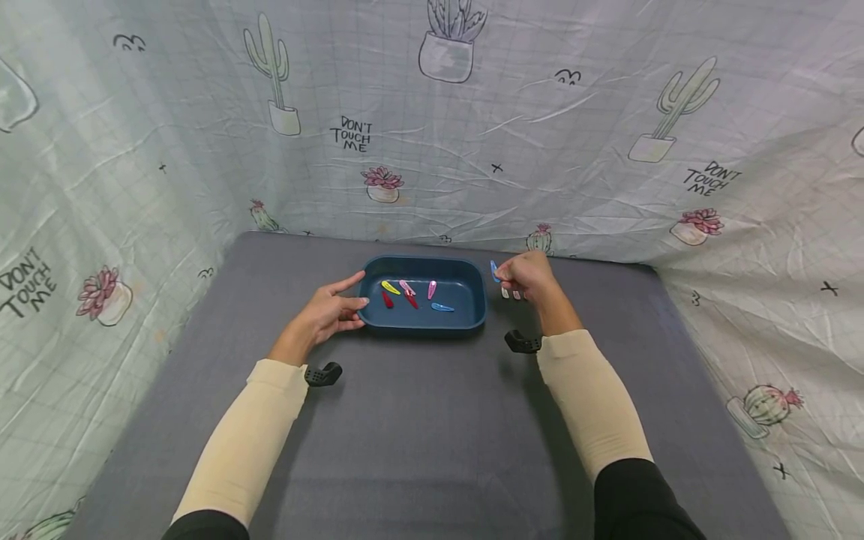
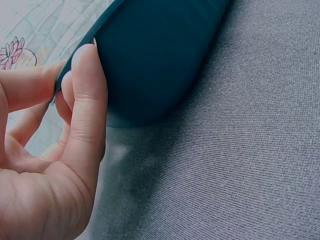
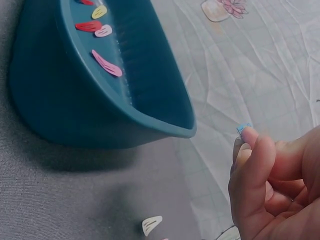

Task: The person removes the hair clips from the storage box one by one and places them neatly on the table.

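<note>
- right grip (image 1: 531,274) pinching a blue clip (image 1: 494,270) by one end, so a slip could fling it
- left grip (image 1: 328,308) pinching the tray (image 1: 421,328) edge; tugging might jumble the loose clips (image 1: 432,290)

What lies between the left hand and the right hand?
Head view: the tray, hair clips inside, then a strip of bare table and the blue clip the right hand pinches.
</note>
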Available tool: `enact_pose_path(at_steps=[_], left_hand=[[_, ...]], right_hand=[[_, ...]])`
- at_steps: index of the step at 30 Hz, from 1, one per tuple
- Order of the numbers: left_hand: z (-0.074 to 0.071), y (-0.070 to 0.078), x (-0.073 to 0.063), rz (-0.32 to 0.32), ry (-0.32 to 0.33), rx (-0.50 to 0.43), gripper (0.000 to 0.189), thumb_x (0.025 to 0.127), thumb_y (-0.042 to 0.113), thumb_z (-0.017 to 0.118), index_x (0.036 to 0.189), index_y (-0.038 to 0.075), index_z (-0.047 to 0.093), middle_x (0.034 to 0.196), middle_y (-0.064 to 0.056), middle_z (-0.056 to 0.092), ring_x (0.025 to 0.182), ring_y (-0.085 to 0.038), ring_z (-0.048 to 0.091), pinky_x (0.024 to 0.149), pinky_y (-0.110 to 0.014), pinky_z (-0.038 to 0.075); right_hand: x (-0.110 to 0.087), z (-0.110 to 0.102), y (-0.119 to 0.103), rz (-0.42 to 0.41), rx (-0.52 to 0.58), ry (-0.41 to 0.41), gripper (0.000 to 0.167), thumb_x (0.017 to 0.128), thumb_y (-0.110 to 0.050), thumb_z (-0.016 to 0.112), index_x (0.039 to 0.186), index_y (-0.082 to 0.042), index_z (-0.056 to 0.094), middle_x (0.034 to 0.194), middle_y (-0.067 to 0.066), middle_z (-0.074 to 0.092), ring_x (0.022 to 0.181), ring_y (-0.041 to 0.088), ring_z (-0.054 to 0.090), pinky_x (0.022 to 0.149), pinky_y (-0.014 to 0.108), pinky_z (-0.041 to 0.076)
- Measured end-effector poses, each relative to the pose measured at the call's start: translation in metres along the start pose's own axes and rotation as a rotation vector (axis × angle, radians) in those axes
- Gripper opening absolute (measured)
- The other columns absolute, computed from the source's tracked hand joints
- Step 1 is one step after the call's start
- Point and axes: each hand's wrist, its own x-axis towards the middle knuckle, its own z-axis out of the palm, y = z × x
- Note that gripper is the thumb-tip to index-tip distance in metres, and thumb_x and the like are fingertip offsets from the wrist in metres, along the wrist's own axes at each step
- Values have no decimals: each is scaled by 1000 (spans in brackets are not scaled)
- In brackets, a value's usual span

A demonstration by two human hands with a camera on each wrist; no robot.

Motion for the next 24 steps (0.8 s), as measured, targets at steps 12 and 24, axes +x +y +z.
enact_pose_path(at_steps=[12, 24], left_hand=[[1, 0, 0, -8, 17, -5, 73, 100, 10, 69, 159, 44, 40, 113, -12, 55, 65, -9, 59, 69, -27, 64], [2, 0, -1, -3, 19, 5, 72, 101, 10, 68, 158, 44, 41, 108, -10, 53, 65, -10, 58, 68, -27, 63]], right_hand=[[0, -8, 3, 39, 2, 4, 12, 97, -1, 65, 94, 0, 76, 63, -4, 68, 48, 4, 60, 50, 23, 50], [4, -14, 5, 17, 32, 19, 18, 97, 3, 66, 81, -1, 74, 63, -3, 66, 49, 5, 59, 52, 19, 55]])
